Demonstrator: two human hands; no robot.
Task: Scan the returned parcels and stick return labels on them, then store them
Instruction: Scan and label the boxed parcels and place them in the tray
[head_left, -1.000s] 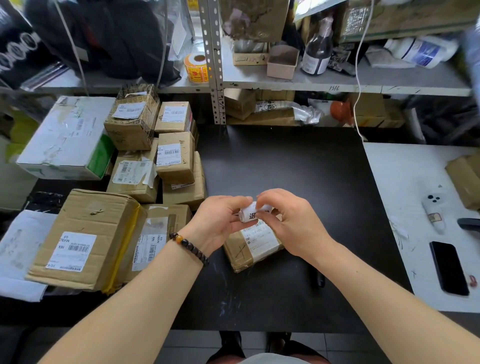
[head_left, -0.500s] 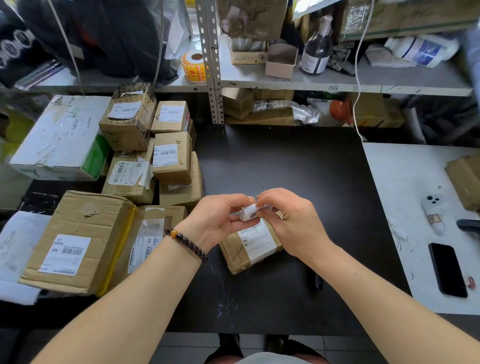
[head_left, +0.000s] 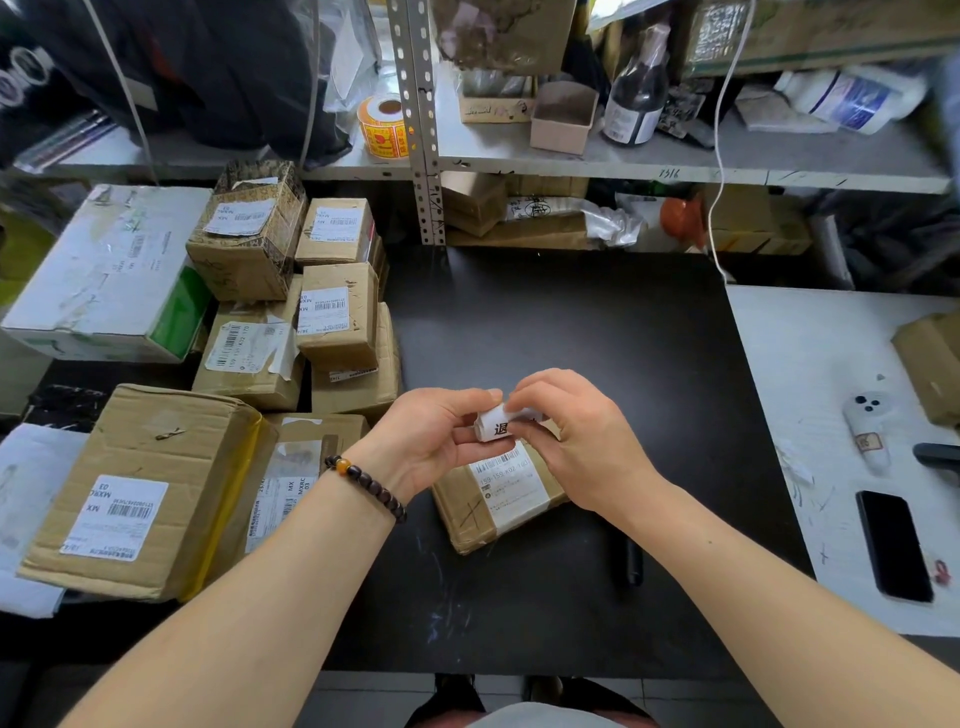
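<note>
both forearms come in from the bottom edge, beaded bracelet (head_left: 366, 486) on the left wrist; dark pen-like stick (head_left: 634, 564) lies on the black table (head_left: 571, 322) just beside the right wrist, near side; left hand (head_left: 426, 441) and right hand (head_left: 582, 447) meet mid-table, each grip clamped on a small white label roll (head_left: 493, 427): left thumb and fingers curl round its left end, right fingertips pinch its top and right end; one black printed character shows on the roll face; directly under the hands sits the parcel (head_left: 498, 501), brown, tape-wrapped, white barcode label up, flat on the black table and turned at an angle; can't tell if the roll touches it; left of the hands a large cardboard carton (head_left: 140, 488), white label up, tilted, with a flatter parcel (head_left: 301, 478) just beside its right side; on the right a white table (head_left: 810, 353) butts against the black one, carrying a black phone (head_left: 893, 545) and a white handheld device (head_left: 865, 426), well apart from the hands; further back left, stacked labelled parcels (head_left: 337, 312) next to a white-and-green box (head_left: 104, 270); at the back a metal shelf (head_left: 675, 161) holds an orange sticker roll (head_left: 384, 127), a small open box (head_left: 563, 117) and a dark bottle (head_left: 636, 93); white cable (head_left: 719, 156) hangs down in front of the shelf
</note>
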